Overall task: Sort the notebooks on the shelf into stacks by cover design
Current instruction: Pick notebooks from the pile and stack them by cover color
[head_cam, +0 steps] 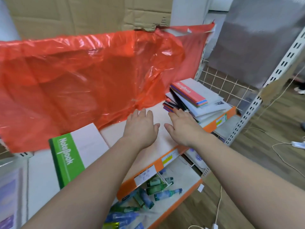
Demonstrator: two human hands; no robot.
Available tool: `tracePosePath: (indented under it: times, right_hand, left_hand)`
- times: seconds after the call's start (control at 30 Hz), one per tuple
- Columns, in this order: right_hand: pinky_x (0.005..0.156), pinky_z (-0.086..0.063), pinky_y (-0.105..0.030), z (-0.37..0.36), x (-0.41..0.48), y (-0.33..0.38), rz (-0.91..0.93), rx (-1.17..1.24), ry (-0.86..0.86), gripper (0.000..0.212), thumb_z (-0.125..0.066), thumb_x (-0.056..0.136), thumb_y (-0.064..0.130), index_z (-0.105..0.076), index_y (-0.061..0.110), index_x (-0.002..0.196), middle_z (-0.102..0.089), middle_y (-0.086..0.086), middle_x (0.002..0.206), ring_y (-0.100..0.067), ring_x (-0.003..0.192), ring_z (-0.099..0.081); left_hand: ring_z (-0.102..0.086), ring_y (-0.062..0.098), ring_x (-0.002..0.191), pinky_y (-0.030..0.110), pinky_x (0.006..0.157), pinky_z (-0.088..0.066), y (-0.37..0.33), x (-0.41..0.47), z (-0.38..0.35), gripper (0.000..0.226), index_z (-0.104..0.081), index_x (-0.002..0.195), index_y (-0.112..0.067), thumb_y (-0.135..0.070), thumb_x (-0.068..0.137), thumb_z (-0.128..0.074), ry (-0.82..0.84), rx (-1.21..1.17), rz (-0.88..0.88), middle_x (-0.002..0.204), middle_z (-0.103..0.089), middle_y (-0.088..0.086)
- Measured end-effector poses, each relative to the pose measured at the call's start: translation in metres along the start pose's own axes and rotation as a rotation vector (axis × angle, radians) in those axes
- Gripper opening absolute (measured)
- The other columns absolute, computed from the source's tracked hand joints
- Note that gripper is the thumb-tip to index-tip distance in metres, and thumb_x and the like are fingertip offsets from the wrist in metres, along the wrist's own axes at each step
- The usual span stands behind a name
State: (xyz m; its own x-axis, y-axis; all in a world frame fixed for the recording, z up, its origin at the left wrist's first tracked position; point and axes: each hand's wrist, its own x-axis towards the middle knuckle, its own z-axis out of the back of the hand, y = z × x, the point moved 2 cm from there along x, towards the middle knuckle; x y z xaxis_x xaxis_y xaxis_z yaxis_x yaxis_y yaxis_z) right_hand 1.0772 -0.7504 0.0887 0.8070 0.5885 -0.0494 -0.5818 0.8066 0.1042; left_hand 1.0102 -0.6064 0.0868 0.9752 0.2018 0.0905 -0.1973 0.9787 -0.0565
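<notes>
Head: left hand (pixel 140 124), right hand (pixel 181 128) flat, empty, at white shelf (pixel 162 141); red plastic (pixel 82 71) behind.

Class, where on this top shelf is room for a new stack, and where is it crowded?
Free: the shelf between green notebook and notebook pile, before the red plastic, under the left hand and right hand. Crowded: the right end.

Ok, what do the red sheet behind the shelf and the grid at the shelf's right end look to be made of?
Red sheet: thin plastic film, glossy and translucent; it crinkles, sags in folds and catches bright glints.
Grid: thin wire, probably metal with a white coating; open square mesh with a dull finish.
</notes>
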Motion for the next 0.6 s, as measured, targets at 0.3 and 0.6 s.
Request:
tracePosePath:
  times: [0.3, 0.6]
  right_hand:
    - [0.12, -0.012, -0.041, -0.002, 0.054, -0.046, 0.025, -0.017, 0.012, 0.061, -0.03, 0.101, 0.046, -0.025, 0.011, 0.151, -0.018, -0.014, 0.159, -0.029, 0.147, -0.013]
    - [0.11, -0.028, -0.044, -0.001, 0.092, -0.117, 0.112, -0.038, -0.041, 0.048, -0.036, 0.099, 0.044, -0.046, 0.009, 0.13, -0.041, -0.015, 0.14, -0.033, 0.13, -0.035]
  left_hand:
    - [-0.038, 0.038, 0.132, 0.048, 0.109, -0.032, -0.017, 0.053, -0.016, 0.05, -0.043, 0.132, -0.011, -0.049, 0.099, -0.036, 0.048, 0.009, 0.035, 0.14, -0.046, 0.012]
    - [-0.036, 0.036, 0.134, 0.046, 0.108, -0.032, -0.068, 0.099, -0.03, 0.05, -0.042, 0.134, -0.013, -0.048, 0.099, -0.037, 0.065, 0.0, 0.114, 0.142, -0.045, 0.011]
